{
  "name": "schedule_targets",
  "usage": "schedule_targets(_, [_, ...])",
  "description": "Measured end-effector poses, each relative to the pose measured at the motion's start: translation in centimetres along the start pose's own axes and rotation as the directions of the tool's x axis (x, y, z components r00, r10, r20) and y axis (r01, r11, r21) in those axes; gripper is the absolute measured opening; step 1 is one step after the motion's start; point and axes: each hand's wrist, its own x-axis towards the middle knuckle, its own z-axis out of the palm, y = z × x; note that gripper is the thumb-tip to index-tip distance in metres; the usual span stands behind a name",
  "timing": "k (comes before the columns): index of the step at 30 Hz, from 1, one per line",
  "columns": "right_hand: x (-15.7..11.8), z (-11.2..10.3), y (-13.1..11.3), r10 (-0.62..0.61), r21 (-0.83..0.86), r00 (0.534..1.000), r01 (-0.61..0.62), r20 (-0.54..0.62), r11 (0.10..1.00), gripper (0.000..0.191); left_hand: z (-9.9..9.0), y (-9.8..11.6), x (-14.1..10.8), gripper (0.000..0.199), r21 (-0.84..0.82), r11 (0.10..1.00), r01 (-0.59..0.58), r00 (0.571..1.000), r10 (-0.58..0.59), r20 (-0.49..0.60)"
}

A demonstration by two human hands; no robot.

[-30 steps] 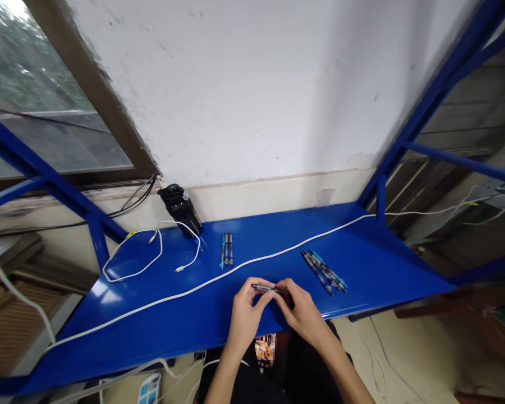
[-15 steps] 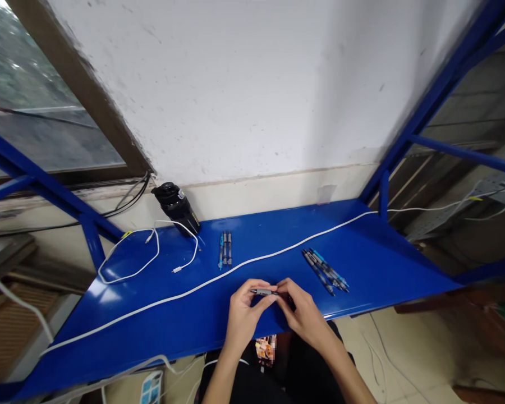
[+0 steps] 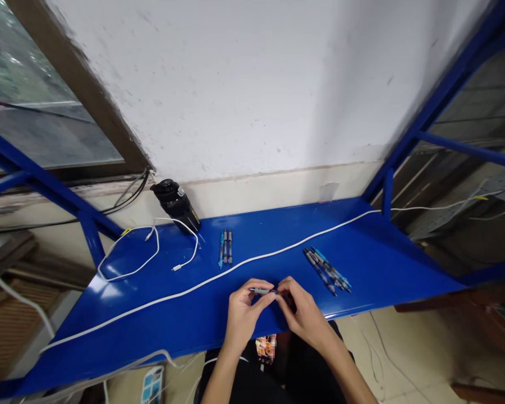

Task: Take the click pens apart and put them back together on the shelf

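Note:
Above the front edge of the blue table (image 3: pixel 160 320), my left hand (image 3: pixel 242 314) is closed on a grey and black pen (image 3: pixel 260 290) that lies level between my hands. My right hand (image 3: pixel 298 308) pinches the pen's other end, and its fingertips cover that part. Beyond my left hand, three pens (image 3: pixel 225 248) lie side by side, one light blue and two grey. To the right of my hands is a loose bunch of several pens (image 3: pixel 326 271), grey and blue, all slanting the same way.
A white cable (image 3: pixel 278 251) runs across the table behind my hands. At the back left stands a black bottle (image 3: pixel 175 206), with a looped white charging cord (image 3: pixel 128 275) beside it. Blue metal frame posts (image 3: pixel 387 193) rise at the sides, before a white wall (image 3: pixel 244 84).
The view has shifted slightly. Both hands keep their hold on the pen, which has barely moved; the other pens lie as before.

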Motion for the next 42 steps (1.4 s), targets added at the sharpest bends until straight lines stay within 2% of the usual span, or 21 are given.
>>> schedule_targets(3, [0.17, -0.24, -0.26, -0.031, 0.008, 0.999, 0.031, 0.033, 1.0, 0.013, -0.08, 0.05, -0.01, 0.014, 0.003, 1.0, 0.001, 1.0, -0.001, 0.005])
schedule_targets(6, [0.18, -0.45, -0.58, -0.012, -0.04, 0.997, 0.015, 0.079, 0.999, 0.022, -0.11, 0.15, 0.01, 0.013, 0.0, 1.0, -0.002, 1.0, 0.002, 0.001])
schedule_targets(11, [-0.04, -0.34, -0.38, 0.035, -0.002, 0.999, -0.035, 0.012, 0.999, 0.012, -0.02, 0.38, 0.04, 0.014, 0.022, 1.0, 0.011, 1.0, -0.012, 0.011])
schedule_targets(17, [0.13, -0.47, -0.23, -0.013, -0.015, 0.997, 0.014, 0.071, 1.0, 0.022, 0.06, 0.58, 0.07, 0.018, 0.028, 1.0, -0.003, 1.0, 0.003, 0.001])
schedule_targets(22, [0.08, -0.34, -0.13, 0.032, 0.025, 0.999, -0.032, 0.011, 0.999, 0.011, 0.05, 0.37, 0.03, 0.015, 0.069, 0.998, 0.001, 1.0, -0.003, 0.029])
schedule_targets(27, [0.13, -0.46, -0.3, 0.01, 0.007, 0.996, -0.01, 0.089, 1.0, 0.022, 0.0, 0.36, 0.04, 0.015, 0.041, 0.999, 0.002, 1.0, -0.003, 0.005])
schedule_targets(32, [0.12, -0.47, -0.25, 0.033, 0.02, 0.999, -0.033, 0.013, 0.999, 0.014, 0.03, 0.5, 0.03, 0.016, 0.055, 0.998, 0.015, 1.0, -0.016, 0.014])
schedule_targets(37, [0.22, -0.46, -0.25, 0.029, -0.002, 0.996, -0.029, 0.08, 1.0, 0.022, -0.05, 0.21, -0.02, 0.019, 0.055, 0.998, 0.009, 1.0, -0.009, -0.004])
schedule_targets(42, [0.25, -0.48, -0.39, 0.056, 0.04, 0.998, -0.057, 0.04, 0.998, 0.017, -0.17, -0.13, -0.01, 0.021, 0.065, 0.998, 0.016, 1.0, -0.016, 0.008])
